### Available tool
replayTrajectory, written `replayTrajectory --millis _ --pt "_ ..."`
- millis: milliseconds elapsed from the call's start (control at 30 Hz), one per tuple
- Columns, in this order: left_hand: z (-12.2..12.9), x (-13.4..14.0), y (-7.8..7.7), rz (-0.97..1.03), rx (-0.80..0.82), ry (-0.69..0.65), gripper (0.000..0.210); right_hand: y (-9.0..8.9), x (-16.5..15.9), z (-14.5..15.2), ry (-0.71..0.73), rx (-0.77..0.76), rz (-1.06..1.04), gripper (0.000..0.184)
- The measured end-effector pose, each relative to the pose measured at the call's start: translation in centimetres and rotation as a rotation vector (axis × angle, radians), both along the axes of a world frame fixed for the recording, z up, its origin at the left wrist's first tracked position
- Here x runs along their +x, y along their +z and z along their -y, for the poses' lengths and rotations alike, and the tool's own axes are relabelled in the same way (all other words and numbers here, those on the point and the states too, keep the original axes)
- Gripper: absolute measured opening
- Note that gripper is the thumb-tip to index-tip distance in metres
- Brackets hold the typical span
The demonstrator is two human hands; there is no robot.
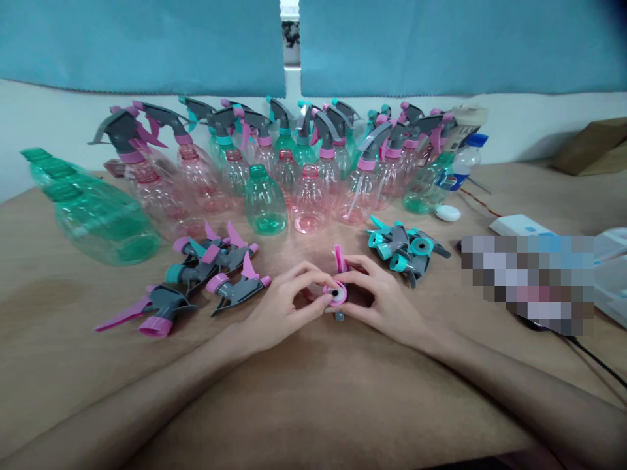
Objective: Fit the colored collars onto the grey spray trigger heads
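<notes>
Above the near middle of the table, a grey and pink trigger sprayer head (337, 294) is held with its pink collar facing me. My left hand (294, 297) pinches the collar's rim from the left, thumb and forefinger close to the dark central hole. From the right, my right hand (379, 297) grips the same sprayer head, its fingers bent around the collar and body. Part of the head is hidden behind my fingers. Loose sprayer heads with pink trim (235, 287) lie left of my left hand, and turquoise-trimmed heads (406, 248) lie beyond my right hand.
Clear pink bottles (310, 205) and green bottles (267, 205) stand across the back, several with sprayers fitted. Nested green bottles (98, 215) lean at left. A Pepsi bottle (465, 163), white oval object (447, 213), blurred-out object (529, 281) and cardboard box (592, 147) are at right.
</notes>
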State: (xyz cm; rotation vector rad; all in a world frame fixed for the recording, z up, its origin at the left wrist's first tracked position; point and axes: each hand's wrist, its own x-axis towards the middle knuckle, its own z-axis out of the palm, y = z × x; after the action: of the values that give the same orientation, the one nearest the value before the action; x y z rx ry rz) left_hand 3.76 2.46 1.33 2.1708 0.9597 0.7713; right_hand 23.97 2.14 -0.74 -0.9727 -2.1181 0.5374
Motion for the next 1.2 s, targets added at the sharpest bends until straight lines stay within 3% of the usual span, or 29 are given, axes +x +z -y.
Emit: replayTrajectory --millis 333,800,1200 --pt "0.13 -0.03 -0.06 -0.050 0.060 -0.078 0.017 -0.24 0.24 -0.08 0.036 0.018 0.044 0.020" --pt "0.06 0.10 -0.39 -0.067 0.050 -0.077 0.010 -0.44 0.18 -0.16 0.054 0.038 0.084 0.022" --pt "0.30 0.26 -0.54 -0.158 0.114 -0.035 0.019 -0.43 0.21 -0.08 0.027 0.010 0.092 0.025"
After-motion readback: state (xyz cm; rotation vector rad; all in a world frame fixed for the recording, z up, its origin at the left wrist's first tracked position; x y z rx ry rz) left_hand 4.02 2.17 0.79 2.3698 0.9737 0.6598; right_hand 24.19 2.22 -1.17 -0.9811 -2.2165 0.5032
